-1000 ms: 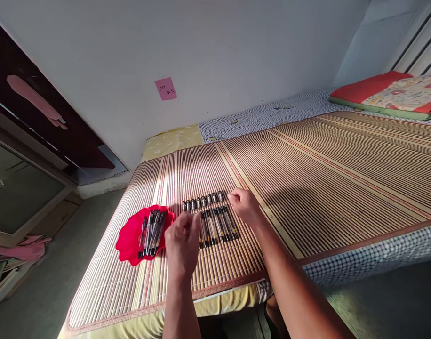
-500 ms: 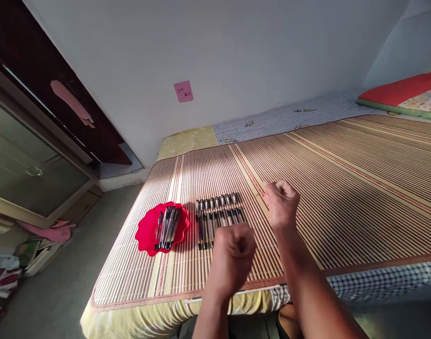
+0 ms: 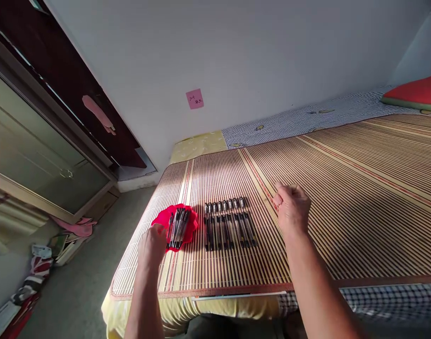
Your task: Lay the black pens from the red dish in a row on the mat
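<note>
My left hand (image 3: 152, 242) is over the left rim of a red scalloped plate (image 3: 162, 216). Its fingers are curled in, and no object shows in them. A bundle of black-capped clear pens (image 3: 179, 228) lies in the plate, just right of that hand. Beside the plate, a row of several pens (image 3: 226, 230) lies side by side on the bamboo mat (image 3: 208, 273). Above their ends runs a matching row of black pen caps (image 3: 225, 205). To the right of both rows, my right hand (image 3: 293, 207) hovers as a loose fist, with nothing visible in it.
The mat covers a bed whose yellow and checked sheet (image 3: 251, 308) hangs over the front edge. A pink note (image 3: 195, 99) is stuck on the wall behind. Folded red bedding (image 3: 418, 94) lies far right. A glass-fronted cabinet (image 3: 53, 155) stands left.
My left hand has moved left, from in front of the pen row to the red plate, uncovering the row. My right hand stays a fist near the same spot. The view has shifted left.
</note>
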Available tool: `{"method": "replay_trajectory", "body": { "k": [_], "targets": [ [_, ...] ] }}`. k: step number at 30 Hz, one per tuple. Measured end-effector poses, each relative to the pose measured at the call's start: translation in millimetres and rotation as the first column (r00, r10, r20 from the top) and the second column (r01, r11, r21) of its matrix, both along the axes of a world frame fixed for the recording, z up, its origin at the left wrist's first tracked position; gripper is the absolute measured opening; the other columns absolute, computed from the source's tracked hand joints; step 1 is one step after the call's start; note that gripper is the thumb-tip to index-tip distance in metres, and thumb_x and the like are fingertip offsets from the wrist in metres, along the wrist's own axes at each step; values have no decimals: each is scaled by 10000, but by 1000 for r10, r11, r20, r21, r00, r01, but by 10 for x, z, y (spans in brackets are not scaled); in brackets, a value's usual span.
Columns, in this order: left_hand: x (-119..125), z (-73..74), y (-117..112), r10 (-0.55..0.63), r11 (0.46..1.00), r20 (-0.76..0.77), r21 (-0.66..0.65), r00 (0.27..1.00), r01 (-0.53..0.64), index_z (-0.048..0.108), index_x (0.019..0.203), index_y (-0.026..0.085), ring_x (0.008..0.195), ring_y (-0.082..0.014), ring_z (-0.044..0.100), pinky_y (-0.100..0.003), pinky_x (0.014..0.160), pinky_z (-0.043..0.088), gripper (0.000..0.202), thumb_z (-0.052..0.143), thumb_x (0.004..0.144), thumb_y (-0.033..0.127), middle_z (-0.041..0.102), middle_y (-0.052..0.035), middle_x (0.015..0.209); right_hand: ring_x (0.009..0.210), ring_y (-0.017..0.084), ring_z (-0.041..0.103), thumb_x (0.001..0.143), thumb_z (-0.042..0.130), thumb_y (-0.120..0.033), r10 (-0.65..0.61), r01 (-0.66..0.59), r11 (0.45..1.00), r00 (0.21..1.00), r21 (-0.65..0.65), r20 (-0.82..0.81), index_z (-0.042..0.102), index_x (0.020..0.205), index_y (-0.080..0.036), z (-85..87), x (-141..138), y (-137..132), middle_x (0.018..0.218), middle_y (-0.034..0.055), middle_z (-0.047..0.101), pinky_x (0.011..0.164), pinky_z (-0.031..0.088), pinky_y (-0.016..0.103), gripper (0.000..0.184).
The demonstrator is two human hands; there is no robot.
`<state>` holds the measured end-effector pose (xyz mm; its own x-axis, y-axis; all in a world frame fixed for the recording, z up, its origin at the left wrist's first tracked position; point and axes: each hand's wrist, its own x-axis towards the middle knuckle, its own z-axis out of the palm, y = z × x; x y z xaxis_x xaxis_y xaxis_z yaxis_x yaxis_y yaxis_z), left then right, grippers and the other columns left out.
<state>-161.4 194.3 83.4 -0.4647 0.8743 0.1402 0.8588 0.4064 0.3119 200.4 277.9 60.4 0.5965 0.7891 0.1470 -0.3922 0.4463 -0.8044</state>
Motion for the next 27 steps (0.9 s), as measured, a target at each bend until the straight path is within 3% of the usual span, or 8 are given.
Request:
{"method": "replay_trajectory", "body": {
  "k": [5, 11, 15, 18, 20, 22, 23, 27],
  "targets": [
    [-128, -140, 234, -2, 995, -29, -104, 1000, -1, 501, 578, 225, 748, -300, 646, -332, 666, 372, 307, 573, 876, 220, 587, -68, 598, 461, 56, 377, 697, 905, -329, 5, -5, 1000, 999, -1, -45, 389, 603, -230, 27, 4, -13, 498, -109, 421, 431, 313, 190, 534],
    [-81, -165, 402, 48, 998, 94, -37, 994, -45, 400, 510, 250, 694, -282, 606, -318, 630, 340, 375, 646, 788, 199, 443, -15, 500, 456, 58, 385, 705, 908, -374, 7, -7, 1000, 1000, -15, -19, 409, 613, -228, 28, 41, -6, 495, -106, 426, 427, 308, 194, 528],
    [4, -16, 326, 59, 986, 282, 134, 957, -101, 475, 628, 232, 657, -252, 608, -304, 613, 376, 206, 602, 784, 182, 469, 7, 535, 453, 63, 384, 737, 884, -402, 16, -16, 999, 1000, -34, 6, 411, 620, -231, 30, 42, -10, 498, -104, 418, 423, 297, 201, 516],
    [293, 53, 238, -86, 963, 491, 264, 867, -55, 571, 855, 192, 595, -180, 613, -275, 583, 438, 142, 524, 895, 320, 623, -14, 699, 469, 73, 414, 777, 848, -449, 85, -86, 996, 996, 2, 40, 452, 611, -222, 38, 22, -23, 518, -88, 445, 450, 345, 209, 485],
    [590, 59, 190, -243, 932, 661, 363, 710, -19, 594, 944, 186, 521, -124, 551, -231, 507, 408, 264, 541, 908, 443, 648, -5, 747, 490, 86, 459, 818, 803, -492, 165, -166, 986, 982, 10, 89, 530, 632, -214, 42, 12, -39, 561, -60, 516, 475, 391, 221, 432],
    [909, 52, 152, -447, 874, 866, 476, 225, -99, 613, 927, 172, 455, -68, 452, -184, 428, 299, 326, 754, 784, 429, 636, 9, 722, 522, 101, 511, 862, 754, -520, 255, -257, 966, 954, -12, 160, 624, 687, -208, 42, 6, -58, 632, -25, 604, 496, 428, 230, 381],
    [1058, 49, 136, -474, 872, 880, 476, 47, -112, 619, 917, 166, 443, -51, 428, -170, 414, 274, 353, 822, 738, 394, 629, 16, 705, 545, 108, 538, 881, 734, -525, 298, -298, 954, 934, -26, 198, 667, 727, -206, 43, 3, -69, 674, -9, 641, 508, 444, 233, 360],
    [1478, 29, 87, -420, 903, 879, 430, -228, -2, 642, 904, 144, 407, -9, 342, -150, 406, 256, 397, 885, 731, 406, 555, 53, 659, 663, 129, 629, 936, 684, -502, 451, -448, 889, 823, -92, 345, 767, 906, -209, 82, -37, -120, 880, 45, 747, 577, 504, 248, 306]
  ]
}}
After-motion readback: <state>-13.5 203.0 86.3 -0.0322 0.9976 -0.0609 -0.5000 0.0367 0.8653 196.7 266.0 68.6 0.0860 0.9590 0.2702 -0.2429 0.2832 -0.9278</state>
